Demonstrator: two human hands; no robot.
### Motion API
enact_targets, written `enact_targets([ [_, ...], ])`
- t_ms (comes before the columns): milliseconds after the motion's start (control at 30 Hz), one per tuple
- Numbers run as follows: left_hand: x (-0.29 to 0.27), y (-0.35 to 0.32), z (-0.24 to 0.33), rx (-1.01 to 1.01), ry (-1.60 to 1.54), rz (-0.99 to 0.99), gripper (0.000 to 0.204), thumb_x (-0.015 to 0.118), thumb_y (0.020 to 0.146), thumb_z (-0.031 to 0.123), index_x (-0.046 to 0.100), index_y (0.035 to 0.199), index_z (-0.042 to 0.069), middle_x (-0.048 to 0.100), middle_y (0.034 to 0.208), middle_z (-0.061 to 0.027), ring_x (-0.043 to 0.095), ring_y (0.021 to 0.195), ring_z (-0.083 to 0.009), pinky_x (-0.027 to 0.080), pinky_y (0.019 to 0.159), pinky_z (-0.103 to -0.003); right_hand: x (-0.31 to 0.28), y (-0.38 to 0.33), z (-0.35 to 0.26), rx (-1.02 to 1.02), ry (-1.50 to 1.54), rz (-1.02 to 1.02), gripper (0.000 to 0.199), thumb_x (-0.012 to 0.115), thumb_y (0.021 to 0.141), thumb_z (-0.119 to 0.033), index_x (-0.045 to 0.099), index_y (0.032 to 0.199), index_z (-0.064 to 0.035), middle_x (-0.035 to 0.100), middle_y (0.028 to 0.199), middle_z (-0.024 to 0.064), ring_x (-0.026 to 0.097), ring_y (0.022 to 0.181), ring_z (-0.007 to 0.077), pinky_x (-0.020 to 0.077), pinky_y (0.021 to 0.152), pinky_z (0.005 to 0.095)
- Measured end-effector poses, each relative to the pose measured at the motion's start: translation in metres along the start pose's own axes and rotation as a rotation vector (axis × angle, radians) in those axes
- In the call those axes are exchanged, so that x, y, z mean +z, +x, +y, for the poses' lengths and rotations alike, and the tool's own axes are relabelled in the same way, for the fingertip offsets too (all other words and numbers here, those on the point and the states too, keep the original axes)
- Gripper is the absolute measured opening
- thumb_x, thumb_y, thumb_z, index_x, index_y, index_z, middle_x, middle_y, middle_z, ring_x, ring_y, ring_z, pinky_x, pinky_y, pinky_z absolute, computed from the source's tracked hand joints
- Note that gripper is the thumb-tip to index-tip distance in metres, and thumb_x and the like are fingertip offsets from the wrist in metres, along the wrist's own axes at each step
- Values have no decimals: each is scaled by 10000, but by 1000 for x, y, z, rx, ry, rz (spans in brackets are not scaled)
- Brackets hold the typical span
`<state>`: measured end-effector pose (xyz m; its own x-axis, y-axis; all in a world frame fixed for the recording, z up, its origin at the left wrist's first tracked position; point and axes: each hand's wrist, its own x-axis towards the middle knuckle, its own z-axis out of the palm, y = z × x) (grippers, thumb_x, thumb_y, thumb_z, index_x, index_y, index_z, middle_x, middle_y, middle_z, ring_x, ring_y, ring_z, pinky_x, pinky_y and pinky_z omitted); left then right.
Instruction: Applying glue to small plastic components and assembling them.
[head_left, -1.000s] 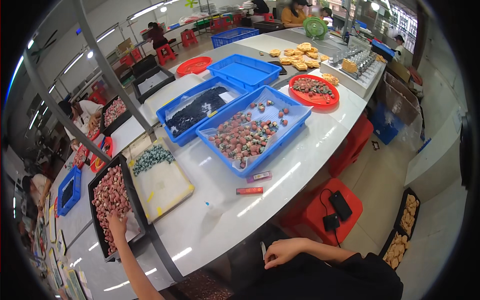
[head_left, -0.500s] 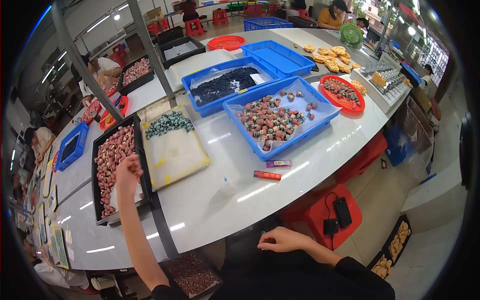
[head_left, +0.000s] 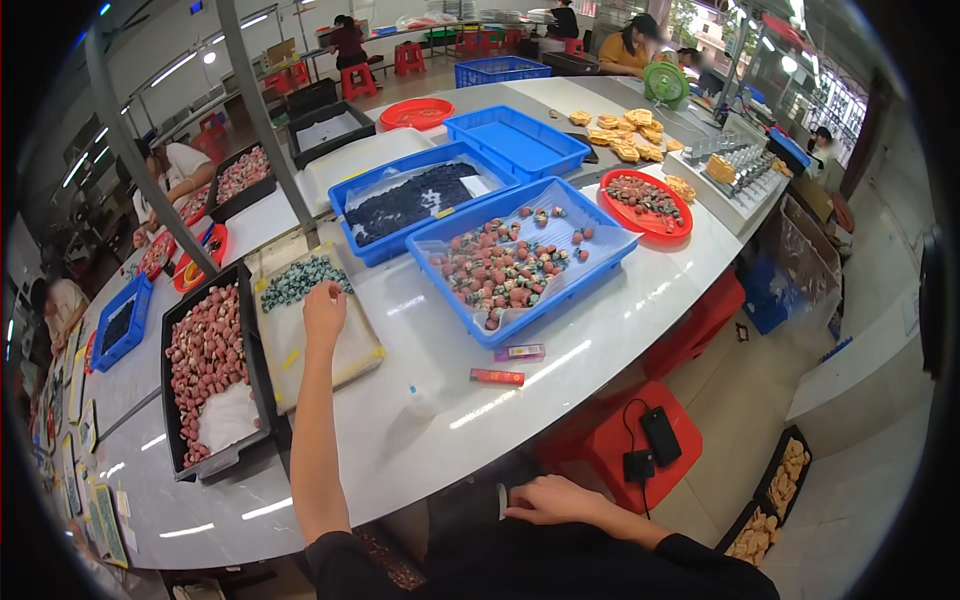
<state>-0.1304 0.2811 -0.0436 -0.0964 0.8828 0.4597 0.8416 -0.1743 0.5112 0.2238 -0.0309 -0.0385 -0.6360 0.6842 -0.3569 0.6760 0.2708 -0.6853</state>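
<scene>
My left hand (head_left: 325, 312) is over a cream board (head_left: 335, 370) edged with yellow tape. Its bent fingertips come together at the near edge of a pile of small dark-green pieces (head_left: 300, 283); whether they hold one is hidden. Low by my lap, my right hand (head_left: 553, 500) is closed, with a thin pale edge (head_left: 502, 500) showing at its fingertips, too little to name. Left of the board stands a black tray (head_left: 262, 375) of small reddish-pink pieces (head_left: 205, 340) and a white sheet. A blue tray (head_left: 500, 333) holds round red pieces with green tops (head_left: 500, 262).
Behind are a blue tray of dark bits (head_left: 410, 205) and another blue tray (head_left: 520, 135). A red plate (head_left: 645, 205) sits at right. Two lighter-sized packets, purple (head_left: 519, 353) and red (head_left: 497, 377), and a small clear bottle (head_left: 420, 403) lie nearer. A red stool (head_left: 610, 440) stands below.
My left hand has moved from over the black tray of pink pieces rightward to the green pieces on the board. My right hand stays low by my lap. The view has shifted a little.
</scene>
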Motion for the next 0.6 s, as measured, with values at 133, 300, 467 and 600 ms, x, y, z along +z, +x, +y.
enact_targets([
  [133, 5, 4, 6, 164, 119, -8, 131, 632, 760, 98, 600, 880, 56, 598, 885, -131, 588, 832, -322, 469, 744, -420, 59, -29, 95, 409, -194, -28, 407, 496, 896, -416, 582, 841, -22, 644, 823, 204, 630, 866, 353, 490, 753, 459],
  [300, 4, 7, 17, 211, 321, -55, 114, 609, 784, 117, 607, 879, 53, 573, 903, -131, 596, 805, -328, 482, 695, -427, 148, -45, 197, 561, 295, 304, 353, 509, 857, -290, 604, 1023, 7, 619, 901, 276, 603, 948, 389, 454, 847, 485],
  [467, -2, 8, 22, 253, 378, -32, 123, 610, 784, 163, 612, 830, 49, 574, 882, -127, 601, 793, -315, 485, 676, -424, 138, -45, 191, 409, 210, 159, 350, 564, 736, -193, 619, 1046, -42, 648, 904, 202, 620, 918, 353, 482, 801, 466],
  [600, -23, -2, 43, 193, 333, -36, 128, 612, 766, 153, 613, 770, 24, 569, 780, -127, 582, 736, -305, 458, 645, -402, 104, -47, 154, 469, -48, 100, 344, 600, 693, -175, 647, 1027, -107, 657, 881, 176, 638, 860, 334, 513, 745, 451],
])
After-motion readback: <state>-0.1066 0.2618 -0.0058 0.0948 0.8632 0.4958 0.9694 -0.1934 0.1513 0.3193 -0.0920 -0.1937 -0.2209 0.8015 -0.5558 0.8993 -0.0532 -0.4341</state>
